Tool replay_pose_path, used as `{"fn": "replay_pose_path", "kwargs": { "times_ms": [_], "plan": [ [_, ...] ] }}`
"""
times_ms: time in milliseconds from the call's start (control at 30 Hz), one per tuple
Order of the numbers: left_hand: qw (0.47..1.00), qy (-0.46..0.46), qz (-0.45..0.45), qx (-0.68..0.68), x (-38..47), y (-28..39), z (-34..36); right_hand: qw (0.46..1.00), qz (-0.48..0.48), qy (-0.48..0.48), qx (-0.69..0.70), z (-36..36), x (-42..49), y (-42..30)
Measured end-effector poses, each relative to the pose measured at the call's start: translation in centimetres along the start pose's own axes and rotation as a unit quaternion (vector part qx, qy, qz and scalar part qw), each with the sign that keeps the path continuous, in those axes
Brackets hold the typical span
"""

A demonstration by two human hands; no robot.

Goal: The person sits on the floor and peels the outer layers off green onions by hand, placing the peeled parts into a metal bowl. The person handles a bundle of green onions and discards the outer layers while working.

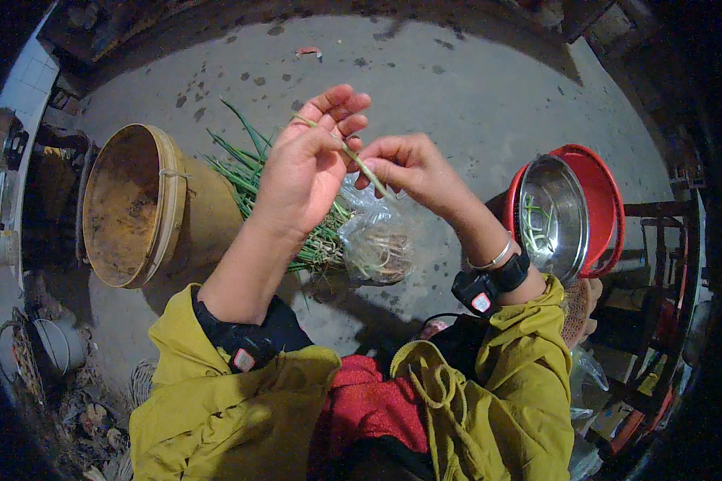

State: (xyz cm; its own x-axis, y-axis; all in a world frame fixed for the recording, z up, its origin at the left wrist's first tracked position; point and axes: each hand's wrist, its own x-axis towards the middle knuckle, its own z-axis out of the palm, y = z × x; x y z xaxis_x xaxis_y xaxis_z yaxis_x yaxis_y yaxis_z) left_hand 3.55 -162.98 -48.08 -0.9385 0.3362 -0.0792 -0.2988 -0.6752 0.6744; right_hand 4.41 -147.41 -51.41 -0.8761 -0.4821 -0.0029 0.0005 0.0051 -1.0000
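Observation:
A pale green scallion stalk (370, 174) slants between my two hands. My left hand (313, 156) holds it under the thumb, the other fingers half curled with the palm turned up. My right hand (406, 168) pinches the stalk's lower part between thumb and fingertips. Below them on the floor lies a bunch of scallions (322, 240), long green leaves towards the upper left. Its root ends sit in a clear plastic bag (376, 264). My left hand and forearm hide part of the bunch.
At left a tall yellowish bucket (210, 198) leans with its mouth towards me. On the right a steel basin (568, 240) holding several cut scallion pieces (536, 225) rests in a red plastic basin (601, 204). A dark wooden stool or chair (656, 210) stands beyond. A red scrap (308, 52) lies on the floor.

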Motion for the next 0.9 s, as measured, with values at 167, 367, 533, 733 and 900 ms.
{"fn": "replay_pose_path", "kwargs": {
  "times_ms": [167, 367, 533, 733, 900],
  "plan": [
    [0.994, -0.041, 0.045, 0.094, 0.0, -0.7, -0.4, 0.998, 0.054, -0.002, 0.026, -0.7, -0.4, -0.6],
    [0.988, 0.008, 0.062, 0.139, 0.7, -1.7, -1.0, 0.999, 0.019, 0.018, 0.035, -1.0, -0.7, -0.2],
    [0.979, 0.104, 0.050, 0.166, 1.0, -1.8, -2.0, 0.998, 0.040, 0.039, 0.033, -1.3, -0.7, 0.1],
    [0.948, 0.082, 0.070, 0.300, 0.8, -2.3, -1.6, 0.983, -0.068, 0.170, -0.004, -1.4, -0.4, -0.4],
    [0.920, 0.043, 0.065, 0.383, 0.1, -2.6, -0.9, 0.976, -0.088, 0.181, -0.083, -1.7, -0.2, -0.7]
  ]
}}
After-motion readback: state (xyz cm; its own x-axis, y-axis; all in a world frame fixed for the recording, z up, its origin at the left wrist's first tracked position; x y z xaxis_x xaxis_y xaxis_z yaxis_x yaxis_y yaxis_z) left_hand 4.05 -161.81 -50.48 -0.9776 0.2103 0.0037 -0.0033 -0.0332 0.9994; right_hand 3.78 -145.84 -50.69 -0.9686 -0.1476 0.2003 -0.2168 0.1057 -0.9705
